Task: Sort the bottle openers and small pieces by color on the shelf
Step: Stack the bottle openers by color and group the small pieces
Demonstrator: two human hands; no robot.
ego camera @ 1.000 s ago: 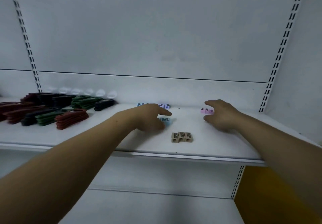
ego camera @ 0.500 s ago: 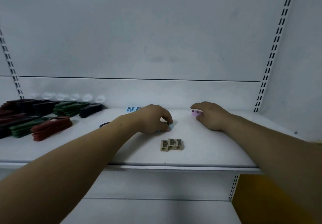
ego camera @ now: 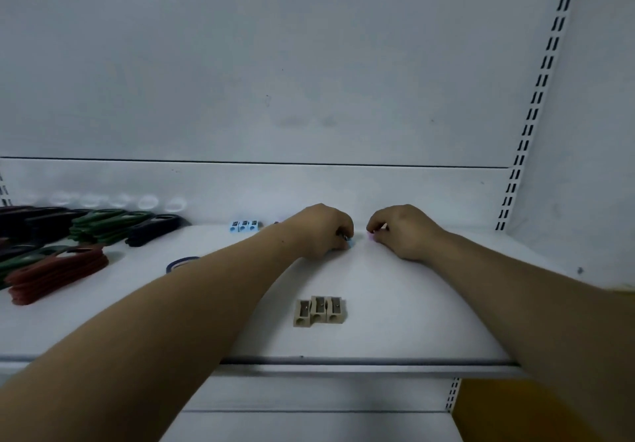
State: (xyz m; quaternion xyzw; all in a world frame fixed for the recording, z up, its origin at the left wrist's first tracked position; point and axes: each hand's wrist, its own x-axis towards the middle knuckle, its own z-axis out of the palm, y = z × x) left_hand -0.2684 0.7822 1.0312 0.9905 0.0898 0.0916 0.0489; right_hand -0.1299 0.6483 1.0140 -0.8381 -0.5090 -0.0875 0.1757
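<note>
Both hands rest on the white shelf [ego camera: 395, 331] near its back. My left hand [ego camera: 321, 232] curls its fingers around a light blue small piece [ego camera: 349, 243], mostly hidden. My right hand [ego camera: 400, 230] pinches a pink small piece [ego camera: 371, 235], of which only an edge shows. Three beige pieces [ego camera: 319, 311] stand side by side nearer the front. Three light blue pieces [ego camera: 243, 225] line up at the back. Stacks of red [ego camera: 56, 275], green [ego camera: 103, 223] and dark bottle openers [ego camera: 154, 230] lie at the left.
A dark blue opener [ego camera: 182, 263] peeks out from behind my left forearm. Slotted uprights [ego camera: 536, 104] run up the right side. A yellow surface [ego camera: 515, 410] shows below the shelf at the right. A lower shelf lies beneath.
Both hands have moved toward each other at the back of the shelf, each carrying its small piece. The camera has swung right and dipped, so the opener stacks sit farther left.
</note>
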